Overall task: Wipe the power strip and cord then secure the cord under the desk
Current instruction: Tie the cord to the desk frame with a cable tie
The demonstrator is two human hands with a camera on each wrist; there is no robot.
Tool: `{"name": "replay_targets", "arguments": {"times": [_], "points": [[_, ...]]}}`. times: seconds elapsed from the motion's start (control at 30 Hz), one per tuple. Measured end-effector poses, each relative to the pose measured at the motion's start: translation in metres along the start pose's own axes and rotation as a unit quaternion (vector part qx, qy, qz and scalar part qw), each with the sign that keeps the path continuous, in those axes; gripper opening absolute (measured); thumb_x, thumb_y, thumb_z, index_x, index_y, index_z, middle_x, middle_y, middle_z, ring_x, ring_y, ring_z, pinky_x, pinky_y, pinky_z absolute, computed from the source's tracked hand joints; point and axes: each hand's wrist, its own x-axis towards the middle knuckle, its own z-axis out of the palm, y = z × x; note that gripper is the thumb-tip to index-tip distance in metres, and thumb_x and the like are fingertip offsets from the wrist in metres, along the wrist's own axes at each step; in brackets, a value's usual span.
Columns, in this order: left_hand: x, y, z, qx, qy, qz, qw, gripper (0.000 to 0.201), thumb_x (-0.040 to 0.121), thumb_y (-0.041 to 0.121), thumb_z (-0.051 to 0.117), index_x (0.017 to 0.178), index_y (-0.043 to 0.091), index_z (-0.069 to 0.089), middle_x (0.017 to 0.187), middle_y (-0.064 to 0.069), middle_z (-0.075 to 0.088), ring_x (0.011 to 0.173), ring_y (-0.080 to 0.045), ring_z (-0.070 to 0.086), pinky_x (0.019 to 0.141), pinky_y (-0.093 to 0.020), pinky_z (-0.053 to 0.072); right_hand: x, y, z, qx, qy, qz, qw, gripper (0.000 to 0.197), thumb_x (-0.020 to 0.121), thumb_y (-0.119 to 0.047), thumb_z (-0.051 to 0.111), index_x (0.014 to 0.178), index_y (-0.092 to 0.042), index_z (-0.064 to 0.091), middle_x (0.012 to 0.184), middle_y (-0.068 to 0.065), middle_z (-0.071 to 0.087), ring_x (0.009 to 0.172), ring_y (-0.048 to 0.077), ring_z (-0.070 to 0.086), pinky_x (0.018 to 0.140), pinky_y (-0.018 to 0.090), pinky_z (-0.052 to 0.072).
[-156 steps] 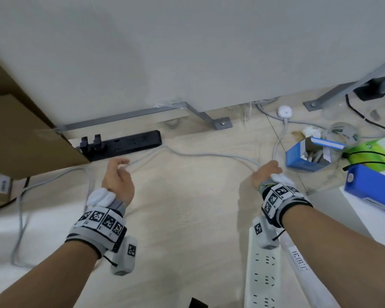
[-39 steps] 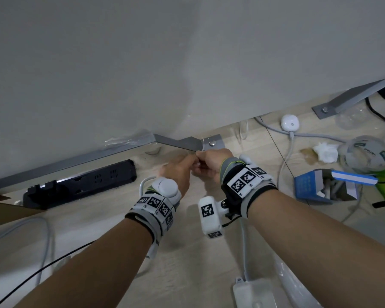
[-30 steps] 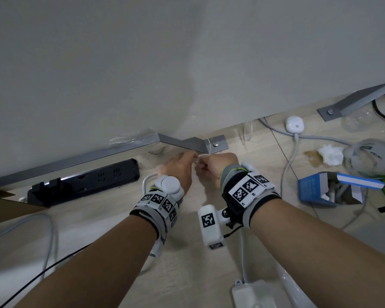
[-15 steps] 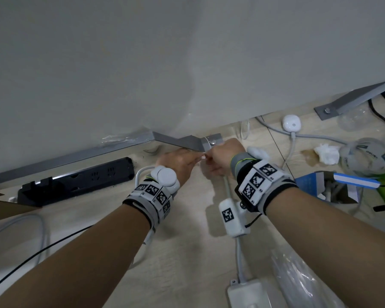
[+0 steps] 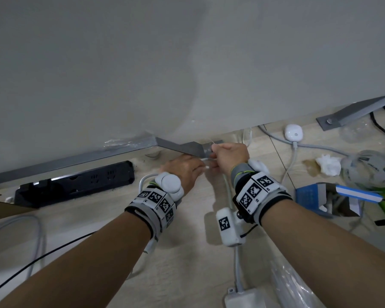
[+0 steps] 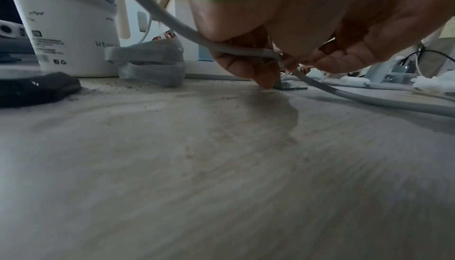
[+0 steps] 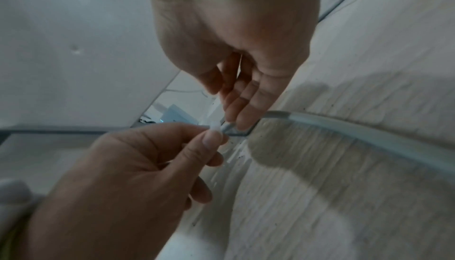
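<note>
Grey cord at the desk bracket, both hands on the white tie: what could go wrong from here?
1. The thin white plastic tie is held only by fingertip pinches of the left hand and right hand; it could slip before it cinches.
2. The grey round power cord bends sharply at the grey metal desk bracket; hard tightening may kink it.
3. Slack cord loops behind the left wrist and could snag.

Black power strip (image 5: 76,184) lies left of hands (image 5: 182,172).
</note>
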Motion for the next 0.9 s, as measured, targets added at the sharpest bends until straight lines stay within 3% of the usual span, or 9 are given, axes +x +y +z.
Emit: {"name": "replay_targets", "arguments": {"times": [0.1,0.17,0.23,0.33,0.43,0.6,0.7,0.77,0.9], "points": [[-0.001,-0.003,0.001,-0.008,-0.011,-0.011,1.0,0.023,0.092,0.036,0.053,0.097,0.02,0.069,0.098,-0.001,0.068,0.094,-0.023,0.061,0.073,-0.033,0.047,0.01,0.004,0.004,0.024,0.0,0.026,0.999,0.012,0.06,-0.026,0.062,0.058,-0.026,0.074,0.06,0.003,0.072,0.062,0.033,0.07,0.063,0.051,0.06],[-0.003,-0.006,0.003,-0.012,-0.024,-0.026,0.999,0.023,0.092,0.037,0.052,0.1,0.022,0.068,0.101,0.0,0.067,0.096,-0.021,0.06,0.076,-0.033,0.047,0.014,0.005,0.003,0.03,-0.007,0.047,0.998,0.01,0.059,-0.023,0.066,0.058,-0.017,0.074,0.059,0.006,0.071,0.057,0.031,0.066,0.065,0.053,0.059],[-0.003,-0.008,0.003,-0.01,-0.036,-0.035,0.999,0.024,0.092,0.038,0.051,0.103,0.023,0.066,0.105,0.002,0.066,0.098,-0.02,0.06,0.079,-0.033,0.048,0.013,0.003,-0.001,0.047,-0.016,0.065,0.997,0.013,0.066,-0.014,0.073,0.056,-0.006,0.07,0.053,0.005,0.068,0.047,0.023,0.06,0.061,0.043,0.059],[-0.003,-0.009,0.002,-0.014,-0.046,-0.047,0.998,0.025,0.092,0.039,0.05,0.104,0.023,0.066,0.107,0.002,0.065,0.098,-0.02,0.06,0.082,-0.034,0.048,0.01,-0.001,-0.003,0.073,-0.036,0.079,0.994,0.007,0.074,0.0,0.071,0.067,-0.001,0.069,0.054,0.008,0.064,0.038,0.016,0.053,0.05,0.029,0.048],[-0.002,-0.009,0.003,-0.012,-0.062,-0.07,0.996,0.025,0.093,0.039,0.05,0.104,0.024,0.065,0.107,0.001,0.064,0.098,-0.02,0.059,0.083,-0.037,0.048,0.008,0.002,-0.002,0.069,-0.074,0.08,0.992,0.012,0.076,0.01,0.062,0.074,0.001,0.071,0.059,0.014,0.061,0.046,0.02,0.051,0.056,0.031,0.045],[-0.003,-0.011,0.003,-0.017,-0.065,-0.069,0.995,0.024,0.092,0.039,0.052,0.101,0.023,0.067,0.104,0.001,0.064,0.096,-0.021,0.059,0.082,-0.037,0.049,0.002,0.0,-0.004,0.011,-0.142,0.068,0.987,0.028,0.076,0.014,0.055,0.083,-0.008,0.071,0.066,0.016,0.066,0.054,0.023,0.058,0.067,0.043,0.055],[-0.005,-0.013,0.004,-0.025,-0.059,-0.064,0.996,0.024,0.091,0.04,0.052,0.1,0.025,0.068,0.101,0.001,0.065,0.094,-0.02,0.059,0.079,-0.035,0.049,-0.001,-0.002,-0.003,-0.017,-0.18,0.063,0.981,0.02,0.085,0.006,0.054,0.078,-0.012,0.061,0.064,0.014,0.064,0.057,0.026,0.058,0.066,0.045,0.048],[-0.005,-0.014,0.006,-0.034,-0.046,-0.065,0.996,0.023,0.09,0.042,0.053,0.1,0.028,0.068,0.099,0.002,0.065,0.093,-0.02,0.06,0.077,-0.035,0.049,-0.002,-0.002,-0.001,-0.047,-0.181,0.041,0.981,0.021,0.091,-0.006,0.058,0.072,-0.015,0.058,0.066,0.012,0.064,0.055,0.025,0.059,0.06,0.041,0.049],[-0.005,-0.017,0.008,-0.04,-0.042,-0.068,0.996,0.023,0.089,0.043,0.054,0.096,0.026,0.069,0.096,0.002,0.066,0.089,-0.019,0.06,0.075,-0.033,0.049,0.001,0.002,0.0,-0.073,-0.16,-0.009,0.984,0.022,0.088,-0.01,0.066,0.066,-0.015,0.066,0.062,0.007,0.063,0.051,0.02,0.058,0.05,0.027,0.05]]}}
